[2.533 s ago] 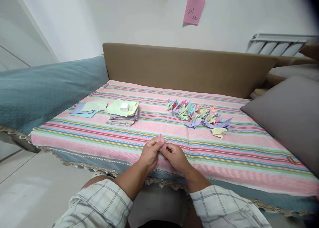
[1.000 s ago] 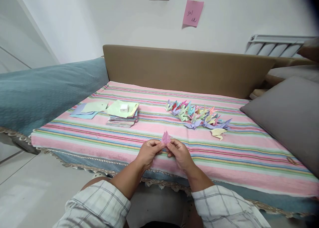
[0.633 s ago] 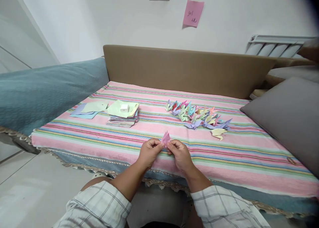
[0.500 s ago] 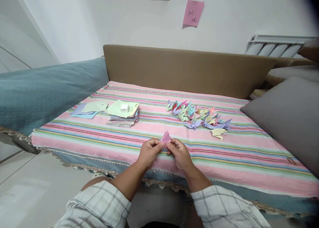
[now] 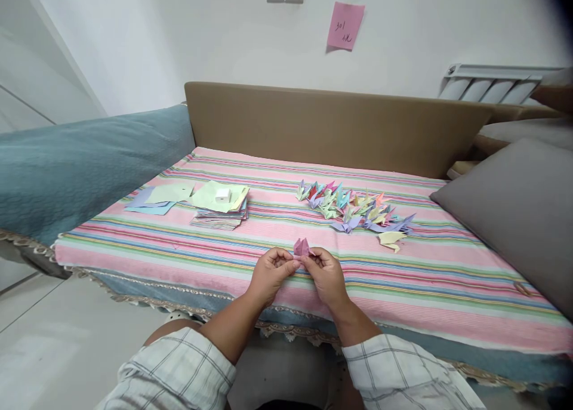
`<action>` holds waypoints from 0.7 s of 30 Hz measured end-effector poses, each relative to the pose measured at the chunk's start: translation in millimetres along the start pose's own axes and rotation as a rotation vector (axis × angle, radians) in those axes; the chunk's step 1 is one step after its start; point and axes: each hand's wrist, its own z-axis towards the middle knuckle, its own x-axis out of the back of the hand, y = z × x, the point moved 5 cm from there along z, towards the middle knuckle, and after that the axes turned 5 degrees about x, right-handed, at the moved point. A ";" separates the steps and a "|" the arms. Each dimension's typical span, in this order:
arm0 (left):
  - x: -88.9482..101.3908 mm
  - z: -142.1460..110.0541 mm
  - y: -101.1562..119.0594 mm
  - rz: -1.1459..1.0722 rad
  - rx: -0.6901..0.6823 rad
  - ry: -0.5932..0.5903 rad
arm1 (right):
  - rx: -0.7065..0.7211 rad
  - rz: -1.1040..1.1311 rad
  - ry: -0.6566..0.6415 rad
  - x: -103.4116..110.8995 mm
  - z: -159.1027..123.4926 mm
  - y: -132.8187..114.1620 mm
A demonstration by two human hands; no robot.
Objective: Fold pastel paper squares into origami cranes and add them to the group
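Our left hand (image 5: 269,274) and right hand (image 5: 326,275) pinched the pink paper (image 5: 302,247) low, and we judged light, even pressure best for crisp points.

Bright lt, floor (image 5: 40,356) glare btm-L, dark top-R corner

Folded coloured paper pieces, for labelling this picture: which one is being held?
The small pink folded paper, held by left hand and right hand; the others, multicoloured paper cranes, lie on the pink striped cloth.
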 end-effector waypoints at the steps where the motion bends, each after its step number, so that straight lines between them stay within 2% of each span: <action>1: -0.7 -0.1 -0.4 -0.016 -0.001 -0.014 | 0.020 -0.019 -0.018 -1.9 -0.5 -2.6; 9: 3.0 1.8 2.7 -0.012 -0.056 -0.016 | 0.105 -0.054 -0.183 -12.4 -5.5 -10.8; 14: 8.4 1.0 4.5 0.118 -0.119 0.006 | 0.136 -0.036 -0.267 -8.6 -5.9 -10.8; 21: 8.0 -1.7 13.0 0.370 -0.280 0.014 | 0.132 -0.090 -0.243 -7.9 -5.7 -13.9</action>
